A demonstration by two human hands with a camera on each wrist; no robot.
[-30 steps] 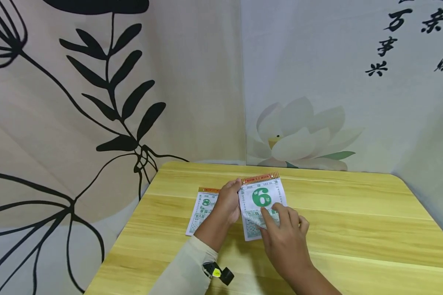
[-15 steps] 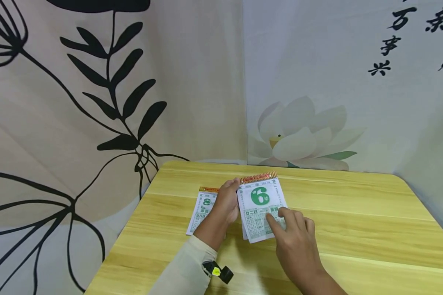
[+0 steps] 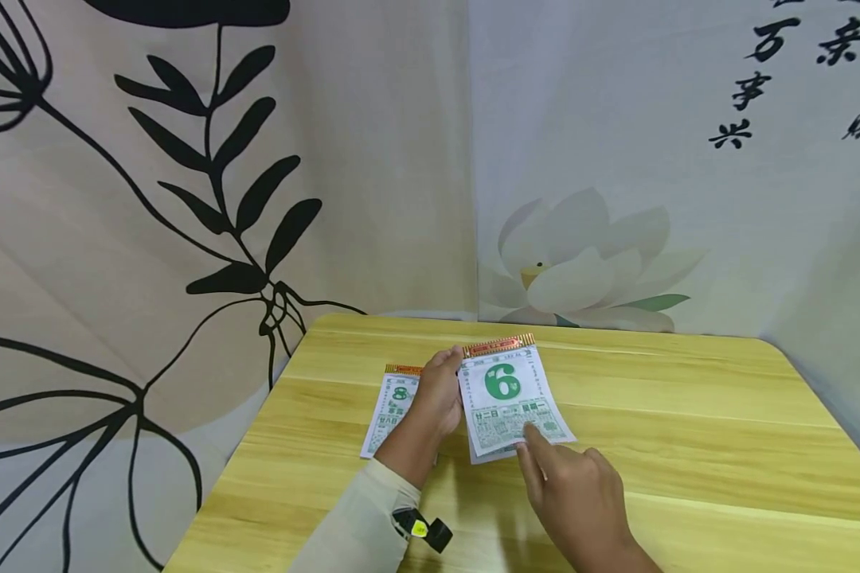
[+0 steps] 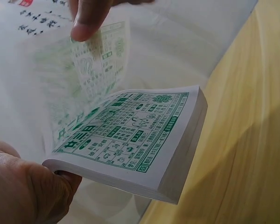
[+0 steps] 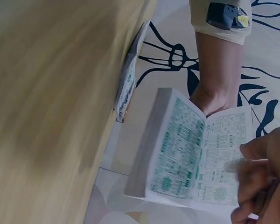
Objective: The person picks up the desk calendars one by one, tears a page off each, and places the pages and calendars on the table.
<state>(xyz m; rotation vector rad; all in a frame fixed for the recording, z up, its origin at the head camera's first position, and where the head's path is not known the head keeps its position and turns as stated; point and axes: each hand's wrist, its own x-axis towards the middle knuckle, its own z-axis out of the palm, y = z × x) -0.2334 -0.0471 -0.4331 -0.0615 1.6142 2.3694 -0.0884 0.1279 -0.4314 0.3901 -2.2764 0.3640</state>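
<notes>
Printed large and green on the held tear-off calendar (image 3: pixel 512 402): 6, above smaller green Chinese lines too fine to read for certain. Printed smaller, also green, on the second tear-off calendar (image 3: pixel 388 414): 8, again over tiny Chinese print. Legible in the left wrist view on a lower leaf (image 4: pixel 130 130): 三 and 日. Brushed in black on the wall cloth (image 3: pixel 659 119): 万, 事, 兴 in one column, 亲 and 财 farther right.

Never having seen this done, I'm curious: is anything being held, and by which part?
The left hand grips the calendar pad by its upper left edge; the right hand pinches its lifted page near the bottom edge.
</notes>
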